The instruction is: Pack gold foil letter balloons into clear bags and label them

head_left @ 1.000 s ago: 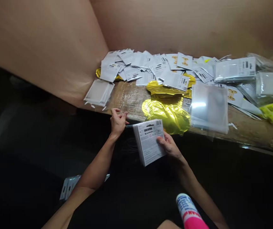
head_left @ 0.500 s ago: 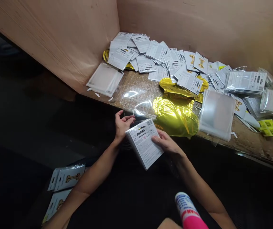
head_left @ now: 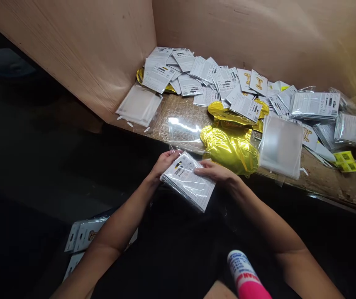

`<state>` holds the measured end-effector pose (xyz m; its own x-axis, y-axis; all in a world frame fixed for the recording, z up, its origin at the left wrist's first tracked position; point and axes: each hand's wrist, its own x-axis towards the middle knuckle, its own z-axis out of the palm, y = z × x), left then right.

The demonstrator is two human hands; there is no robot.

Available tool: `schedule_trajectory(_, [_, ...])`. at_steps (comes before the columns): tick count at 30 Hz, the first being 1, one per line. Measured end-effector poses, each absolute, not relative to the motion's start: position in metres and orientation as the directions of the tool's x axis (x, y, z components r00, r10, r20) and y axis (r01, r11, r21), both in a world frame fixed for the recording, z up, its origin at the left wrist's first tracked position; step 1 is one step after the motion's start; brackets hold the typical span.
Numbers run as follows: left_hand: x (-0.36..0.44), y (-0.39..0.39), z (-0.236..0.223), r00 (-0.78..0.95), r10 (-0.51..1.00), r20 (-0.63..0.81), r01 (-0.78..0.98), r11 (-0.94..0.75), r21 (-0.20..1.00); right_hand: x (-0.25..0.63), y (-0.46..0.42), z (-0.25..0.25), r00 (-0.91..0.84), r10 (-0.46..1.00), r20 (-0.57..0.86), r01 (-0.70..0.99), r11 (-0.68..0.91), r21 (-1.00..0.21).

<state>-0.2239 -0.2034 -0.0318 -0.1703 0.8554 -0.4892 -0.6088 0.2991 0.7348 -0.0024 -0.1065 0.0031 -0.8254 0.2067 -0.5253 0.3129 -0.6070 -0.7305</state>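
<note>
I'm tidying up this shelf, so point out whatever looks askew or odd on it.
The white cards lie in a jumbled heap, turned at different angles. The crumpled gold foil seems to poke past the shelf's front edge. Small white scraps lie loose near that edge, like litter.

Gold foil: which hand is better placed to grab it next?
Probably the right hand: it is nearer the gold foil than the left hand is. But it is holding the packets.
</note>
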Motion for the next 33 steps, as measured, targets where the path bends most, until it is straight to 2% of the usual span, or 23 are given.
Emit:
schedule_trajectory(2, [-0.226,-0.199,-0.029,-0.126,0.854,-0.505,-0.606,0.337,0.721,-0.002,-0.106,0.004,-0.818,0.192,-0.542,0.338,-0.602,-0.724])
schedule_trajectory(7, [-0.228,-0.195,-0.023,-0.164,0.866,-0.473,-0.495,0.343,0.798,0.004,-0.104,0.000,-0.783,0.196,-0.590,0.396,-0.574,-0.717])
schedule_trajectory(15, [-0.237,-0.217,-0.015,-0.152,0.870,-0.470,-0.464,0.357,0.811,0.023,-0.096,0.015,-0.709,0.385,-0.591,0.350,-0.536,-0.768])
schedule_trajectory(19, [-0.237,-0.219,-0.008,-0.163,0.863,-0.478,-0.506,0.343,0.791,0.017,-0.100,0.028,-0.714,0.439,-0.546,0.340,-0.463,-0.818])
schedule_trajectory(22, [-0.230,-0.213,-0.007,-0.244,0.864,-0.439,-0.509,0.272,0.817,0.011,-0.101,0.030,-0.679,0.524,-0.514,0.358,-0.375,-0.855])
schedule_trajectory(26, [-0.213,-0.194,-0.013,-0.389,0.862,-0.325,-0.461,0.123,0.879,0.001,-0.096,0.029,-0.510,0.787,-0.347,0.393,-0.146,-0.908])
schedule_trajectory(28, [-0.205,-0.183,-0.014,-0.462,0.848,-0.257,-0.417,0.048,0.908,-0.006,-0.089,0.031,-0.451,0.862,-0.231,0.392,-0.041,-0.919])
schedule_trajectory(30, [-0.203,-0.174,-0.011,-0.516,0.835,-0.194,-0.368,-0.011,0.930,-0.013,-0.078,0.034,-0.461,0.879,-0.125,0.335,0.042,-0.941])
schedule_trajectory(33, [-0.217,-0.163,0.007,-0.467,0.879,-0.097,-0.341,-0.077,0.937,-0.025,-0.061,0.038,-0.576,0.817,-0.007,0.135,0.087,-0.987])
